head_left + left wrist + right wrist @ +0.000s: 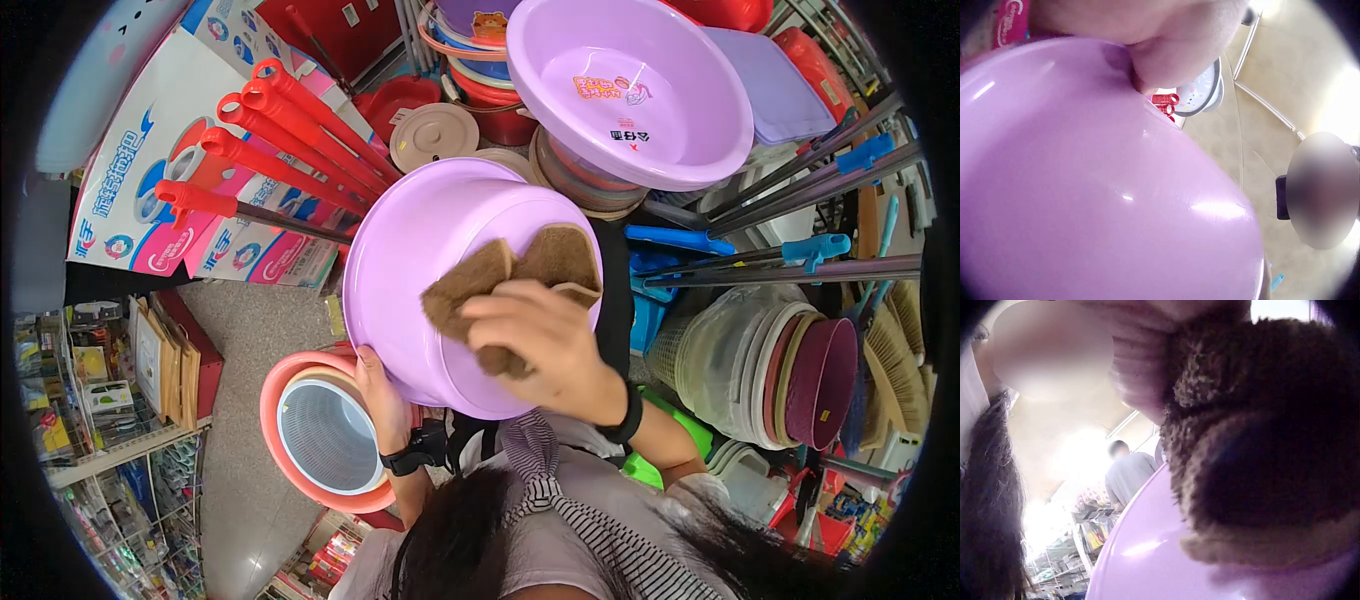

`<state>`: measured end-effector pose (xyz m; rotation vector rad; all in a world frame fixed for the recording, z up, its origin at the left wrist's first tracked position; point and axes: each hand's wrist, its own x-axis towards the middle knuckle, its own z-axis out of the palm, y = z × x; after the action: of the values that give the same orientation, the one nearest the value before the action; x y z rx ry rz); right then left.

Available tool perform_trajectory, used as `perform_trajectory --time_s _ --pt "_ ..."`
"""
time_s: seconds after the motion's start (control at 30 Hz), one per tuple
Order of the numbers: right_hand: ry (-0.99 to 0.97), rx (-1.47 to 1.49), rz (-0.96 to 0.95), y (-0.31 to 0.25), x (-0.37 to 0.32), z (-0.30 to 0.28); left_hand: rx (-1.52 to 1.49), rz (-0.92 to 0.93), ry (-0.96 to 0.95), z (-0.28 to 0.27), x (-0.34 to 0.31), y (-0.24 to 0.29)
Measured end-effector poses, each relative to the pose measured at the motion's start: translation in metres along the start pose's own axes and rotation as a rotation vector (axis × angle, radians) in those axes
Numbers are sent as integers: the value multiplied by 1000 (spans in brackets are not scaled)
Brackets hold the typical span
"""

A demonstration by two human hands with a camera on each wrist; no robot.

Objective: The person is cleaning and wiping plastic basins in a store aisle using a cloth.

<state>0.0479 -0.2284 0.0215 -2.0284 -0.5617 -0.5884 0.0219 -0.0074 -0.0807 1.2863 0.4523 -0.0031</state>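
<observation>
Cloth (pixel 515 275) in right hand (pixel 540 345) — against purple basin (pixel 400 270).

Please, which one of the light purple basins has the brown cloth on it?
The middle basin, whose rim the left hand grips while the right hand holds the brown cloth against it. No hand touches the upper right basin, with printing inside.

From here I see brown cloth (pixel 465 280) under the right hand (pixel 540 335), lilac basin (pixel 385 260) at the left hand (pixel 385 402), dark-and-white striped fabric (pixel 592 522) between them
</observation>
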Motion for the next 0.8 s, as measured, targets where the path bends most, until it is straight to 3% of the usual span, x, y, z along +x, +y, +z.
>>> perform_trajectory --time_s 0.2,0.3,0.5,0.63,0.7,0.8 --pt "191 -138 390 69 -10 -33 -34 -2 20 1 -1 -4" --pt "200 -192 369 71 -36 -39 -53 -5 16 -1 4 -7" --pt "146 -194 510 37 -91 -41 -21 17 1 -5 10 -7" --pt "103 -112 469 27 -93 -38 -9 6 -8 -9 11 -8" --pt "179 -172 540 32 -78 -38 -4 -4 5 -8 5 -8" --pt "341 -178 485 50 -51 -29 26 6 23 0 -4 -1"
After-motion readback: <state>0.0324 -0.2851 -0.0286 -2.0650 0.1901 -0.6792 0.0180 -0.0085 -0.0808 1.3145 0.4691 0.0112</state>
